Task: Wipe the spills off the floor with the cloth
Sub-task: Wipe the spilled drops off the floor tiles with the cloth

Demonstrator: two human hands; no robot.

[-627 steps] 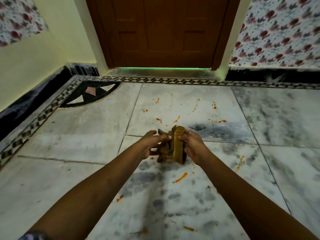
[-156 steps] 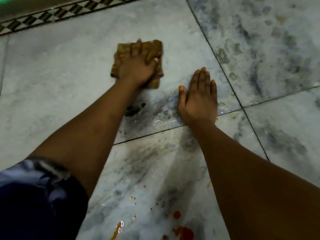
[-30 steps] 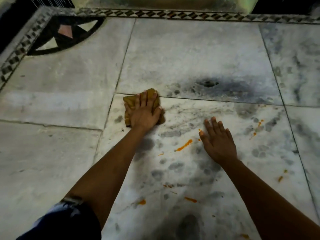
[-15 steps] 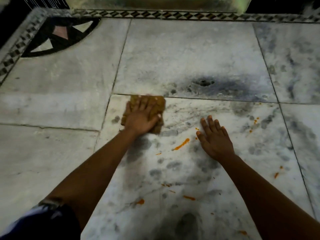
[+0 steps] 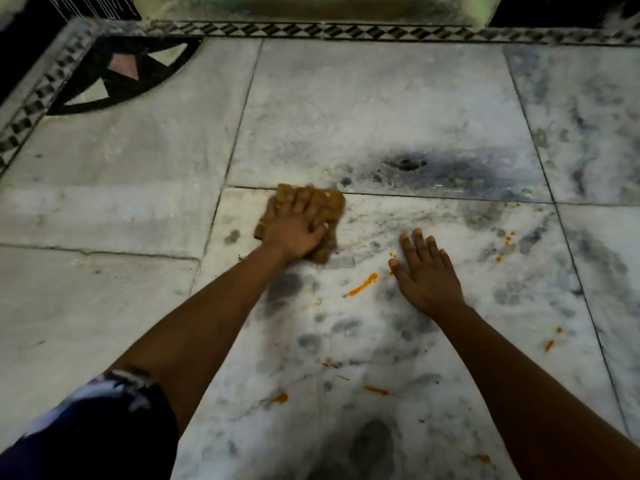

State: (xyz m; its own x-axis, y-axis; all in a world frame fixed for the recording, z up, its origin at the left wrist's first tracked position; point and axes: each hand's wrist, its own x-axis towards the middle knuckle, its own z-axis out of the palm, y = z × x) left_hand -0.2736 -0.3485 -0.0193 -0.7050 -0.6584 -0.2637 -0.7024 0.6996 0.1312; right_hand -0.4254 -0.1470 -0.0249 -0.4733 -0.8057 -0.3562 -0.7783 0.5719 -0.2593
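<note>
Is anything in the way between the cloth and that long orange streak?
No. Only bare marble floor lies between the cloth, under the left hand, and the streak. The right hand rests flat just right of the streak, not across the path.

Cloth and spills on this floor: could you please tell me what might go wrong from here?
1. The right hand lies flat on the floor right beside an orange streak and small drops; a slight shift could smear them onto the palm.
2. The cloth under the left hand is small and folded, so it may spread the sauce rather than lift it.
3. Scattered spots near the arms could be missed or touched.
</note>
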